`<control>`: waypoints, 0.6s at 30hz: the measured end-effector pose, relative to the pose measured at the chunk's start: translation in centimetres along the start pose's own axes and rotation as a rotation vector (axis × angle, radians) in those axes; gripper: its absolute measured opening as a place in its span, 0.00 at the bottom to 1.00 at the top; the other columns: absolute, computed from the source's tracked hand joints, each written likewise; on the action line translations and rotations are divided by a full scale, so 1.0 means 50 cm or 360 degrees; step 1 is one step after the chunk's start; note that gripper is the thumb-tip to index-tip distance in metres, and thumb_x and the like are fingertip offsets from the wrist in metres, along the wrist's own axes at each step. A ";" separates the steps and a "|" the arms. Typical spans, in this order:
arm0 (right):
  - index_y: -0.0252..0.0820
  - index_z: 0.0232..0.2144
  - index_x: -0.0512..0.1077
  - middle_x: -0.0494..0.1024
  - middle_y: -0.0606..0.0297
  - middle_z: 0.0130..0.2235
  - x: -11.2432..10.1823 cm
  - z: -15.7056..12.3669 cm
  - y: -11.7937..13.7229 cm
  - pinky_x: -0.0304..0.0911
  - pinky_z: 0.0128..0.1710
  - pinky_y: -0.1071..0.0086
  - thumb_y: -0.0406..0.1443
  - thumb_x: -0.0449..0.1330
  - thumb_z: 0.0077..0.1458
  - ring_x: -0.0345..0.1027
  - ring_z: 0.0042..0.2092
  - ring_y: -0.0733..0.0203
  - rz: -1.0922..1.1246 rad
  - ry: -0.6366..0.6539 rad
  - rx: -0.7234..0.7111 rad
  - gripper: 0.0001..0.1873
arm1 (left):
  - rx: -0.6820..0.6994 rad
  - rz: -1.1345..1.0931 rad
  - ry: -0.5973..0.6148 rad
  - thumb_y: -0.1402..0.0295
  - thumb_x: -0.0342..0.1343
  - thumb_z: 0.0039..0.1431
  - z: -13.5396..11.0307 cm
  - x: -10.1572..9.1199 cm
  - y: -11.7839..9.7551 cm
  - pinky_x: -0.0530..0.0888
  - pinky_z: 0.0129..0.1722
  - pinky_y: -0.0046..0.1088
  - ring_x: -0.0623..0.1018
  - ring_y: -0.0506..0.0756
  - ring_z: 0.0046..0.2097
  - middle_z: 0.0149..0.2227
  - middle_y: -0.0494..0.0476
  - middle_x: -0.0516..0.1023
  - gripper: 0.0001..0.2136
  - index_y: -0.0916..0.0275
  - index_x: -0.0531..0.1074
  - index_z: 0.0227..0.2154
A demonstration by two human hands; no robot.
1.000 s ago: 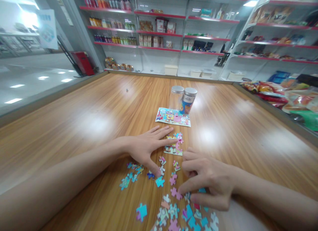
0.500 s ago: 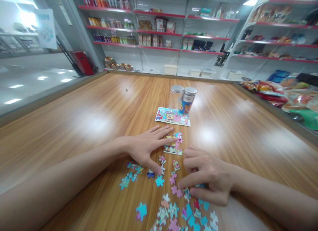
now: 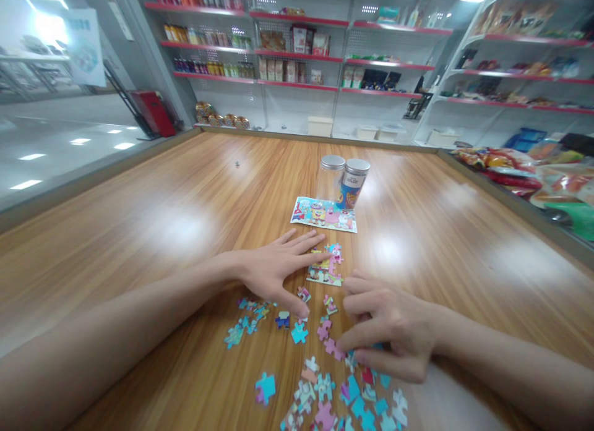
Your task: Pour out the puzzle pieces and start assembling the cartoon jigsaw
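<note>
My left hand lies flat with its fingers spread, one finger across the partly joined jigsaw puzzle. Its thumb tip covers part of a puzzle piece beside a light blue piece. My right hand is lowered over loose pieces, its index finger and thumb apart and the other fingers bent. That index fingertip is at a pink puzzle piece; whether it presses on it I cannot tell. Several pieces under this palm are partly hidden. Beyond the joined part lies a printed picture sheet.
A clear jar and a blue-labelled jar with silver lids stand at the sheet's far edge. Loose pieces spread toward me, with another group by my left wrist. Packaged goods lie beyond the table's right edge.
My left thumb has shifted slightly right over the pieces. My right hand stays nearly in place, its index fingertip still by the pink piece. The view has tilted a little.
</note>
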State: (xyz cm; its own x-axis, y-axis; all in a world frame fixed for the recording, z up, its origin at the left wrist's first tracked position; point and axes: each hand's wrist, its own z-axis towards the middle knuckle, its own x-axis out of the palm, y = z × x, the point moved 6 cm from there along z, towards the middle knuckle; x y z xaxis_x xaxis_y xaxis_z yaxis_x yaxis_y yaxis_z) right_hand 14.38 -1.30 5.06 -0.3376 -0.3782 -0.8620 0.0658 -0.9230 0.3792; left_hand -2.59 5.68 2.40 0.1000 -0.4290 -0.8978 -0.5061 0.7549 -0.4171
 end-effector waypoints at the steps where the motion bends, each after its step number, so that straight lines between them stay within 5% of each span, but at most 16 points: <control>1: 0.41 0.37 0.78 0.66 0.63 0.29 -0.001 0.000 -0.001 0.48 0.35 0.63 0.36 0.58 0.55 0.54 0.32 0.58 -0.0007 -0.0004 -0.0001 0.10 | -0.0034 0.0001 0.0007 0.40 0.59 0.54 0.002 0.002 -0.002 0.33 0.69 0.61 0.34 0.70 0.73 0.73 0.57 0.26 0.51 0.47 0.35 0.71; 7: 0.41 0.36 0.78 0.66 0.63 0.28 -0.002 0.001 -0.002 0.48 0.34 0.62 0.36 0.57 0.55 0.53 0.31 0.58 -0.0046 -0.0007 0.0013 0.11 | -0.0223 0.0103 -0.0100 0.38 0.56 0.55 0.014 0.018 -0.021 0.31 0.65 0.69 0.33 0.73 0.73 0.73 0.61 0.25 0.51 0.49 0.33 0.72; 18: 0.40 0.37 0.78 0.70 0.62 0.29 0.000 0.003 0.005 0.50 0.36 0.61 0.36 0.58 0.54 0.56 0.33 0.57 0.0093 -0.0023 0.0000 0.11 | -0.0207 0.0141 -0.0039 0.36 0.57 0.50 0.014 0.017 -0.020 0.32 0.64 0.69 0.33 0.75 0.73 0.73 0.63 0.25 0.55 0.51 0.33 0.72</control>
State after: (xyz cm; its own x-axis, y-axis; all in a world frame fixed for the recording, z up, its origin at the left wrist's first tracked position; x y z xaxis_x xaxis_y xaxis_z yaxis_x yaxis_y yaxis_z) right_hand 14.24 -1.53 5.20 -0.3465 -0.4301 -0.8336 0.0858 -0.8995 0.4284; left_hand -1.40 4.92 1.96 0.0705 -0.3501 -0.9340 -0.6206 0.7177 -0.3159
